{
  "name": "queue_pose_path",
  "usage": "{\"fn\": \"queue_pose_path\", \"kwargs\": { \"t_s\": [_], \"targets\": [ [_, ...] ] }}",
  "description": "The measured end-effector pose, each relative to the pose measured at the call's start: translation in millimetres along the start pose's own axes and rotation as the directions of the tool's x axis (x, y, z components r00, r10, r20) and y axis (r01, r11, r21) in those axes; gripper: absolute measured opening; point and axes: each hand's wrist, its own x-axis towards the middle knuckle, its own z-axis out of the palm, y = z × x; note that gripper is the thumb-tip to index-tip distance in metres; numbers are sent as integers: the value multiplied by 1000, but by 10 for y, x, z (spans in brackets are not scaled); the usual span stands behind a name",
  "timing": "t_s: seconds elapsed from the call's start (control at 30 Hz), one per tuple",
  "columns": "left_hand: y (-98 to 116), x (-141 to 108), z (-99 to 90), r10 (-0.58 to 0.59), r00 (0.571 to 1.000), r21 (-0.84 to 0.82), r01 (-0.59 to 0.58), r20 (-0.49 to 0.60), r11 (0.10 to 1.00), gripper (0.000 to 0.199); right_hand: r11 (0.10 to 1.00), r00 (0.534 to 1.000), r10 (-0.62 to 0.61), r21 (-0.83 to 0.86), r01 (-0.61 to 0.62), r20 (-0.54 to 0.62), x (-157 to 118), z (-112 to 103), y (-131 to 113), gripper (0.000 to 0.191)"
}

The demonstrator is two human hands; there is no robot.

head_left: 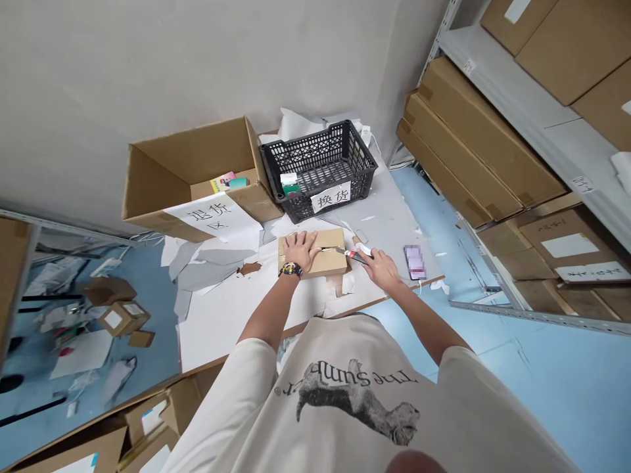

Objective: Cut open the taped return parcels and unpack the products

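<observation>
A small cardboard box lies flat on the table, its top seam partly slit on the right side. My left hand rests on the left part of its top, fingers spread and pressing down. In my right hand is a utility knife with a red and black handle, held just right of the box. The knife's tip points left toward the seam; whether it touches the cardboard I cannot tell.
Behind stand an open carton and a black plastic crate, both with paper signs. A phone lies at the table's right. Shelves with cartons rise on the right. Torn paper covers the table's left.
</observation>
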Motion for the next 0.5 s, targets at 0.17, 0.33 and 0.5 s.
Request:
{"fn": "queue_pose_path", "kwargs": {
  "t_s": [0.17, 0.33, 0.5],
  "targets": [
    [7, 23, 60, -6, 999, -19, 5, -32, 1000, 69, 1000, 999, -19, -9, 19, 34, -12, -123, 36, 60],
    [1, 15, 78, -6, 999, -22, 5, -41, 1000, 68, 999, 999, -45, 6, 44, 27, 37, -87, -60, 60],
    [25, -21, 42, -14, 1000, -12, 14, -24, 1000, 68, 999, 999, -36, 16, 36, -4, 192, 55, -34, 60]
  ]
}}
